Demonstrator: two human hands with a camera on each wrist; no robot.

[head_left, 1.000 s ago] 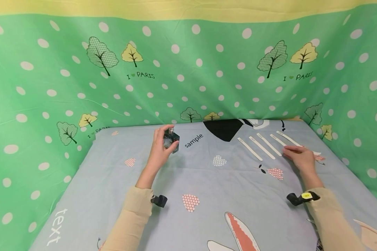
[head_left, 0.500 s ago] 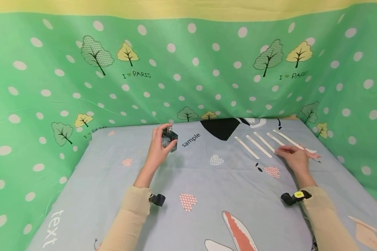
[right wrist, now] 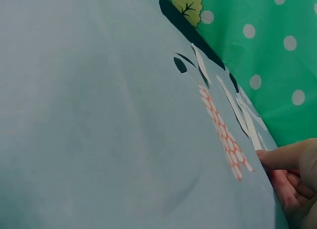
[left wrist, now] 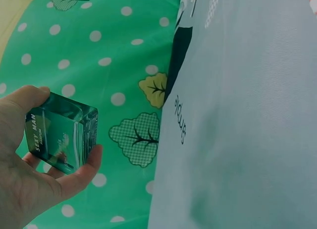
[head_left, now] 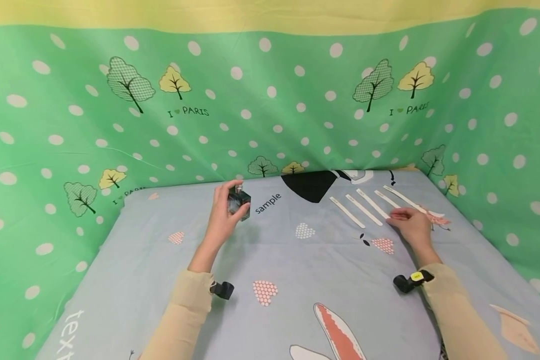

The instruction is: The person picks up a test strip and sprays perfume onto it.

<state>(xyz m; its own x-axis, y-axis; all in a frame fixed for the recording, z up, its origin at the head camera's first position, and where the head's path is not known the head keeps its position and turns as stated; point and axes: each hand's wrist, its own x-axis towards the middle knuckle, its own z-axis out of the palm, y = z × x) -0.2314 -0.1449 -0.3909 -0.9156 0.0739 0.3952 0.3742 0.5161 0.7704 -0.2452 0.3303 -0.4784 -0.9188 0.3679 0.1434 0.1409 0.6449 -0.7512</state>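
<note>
My left hand (head_left: 222,215) holds a dark, clear glass perfume bottle (head_left: 244,202) upright above the cloth, a finger over its sprayer top and the thumb at its side. In the left wrist view the bottle (left wrist: 62,132) carries the words "SEXY MAN" on its face. Several slim white paper test strips (head_left: 346,212) with small print at their far ends lie slanted side by side at the right. My right hand (head_left: 411,225) pinches the near end of a paper strip (right wrist: 250,125) in that row. That hand partly covers the strips farther right.
A grey-blue printed cloth (head_left: 252,255) covers the table, with hearts and a rabbit-ear print. Green polka-dot curtains (head_left: 234,130) close off the back and both sides. Black wrist cameras (head_left: 222,290) sit at both sleeve cuffs.
The head view has turned a little to the right. My right hand has shifted slightly left to the end of a strip. The left hand keeps its hold on the bottle.
</note>
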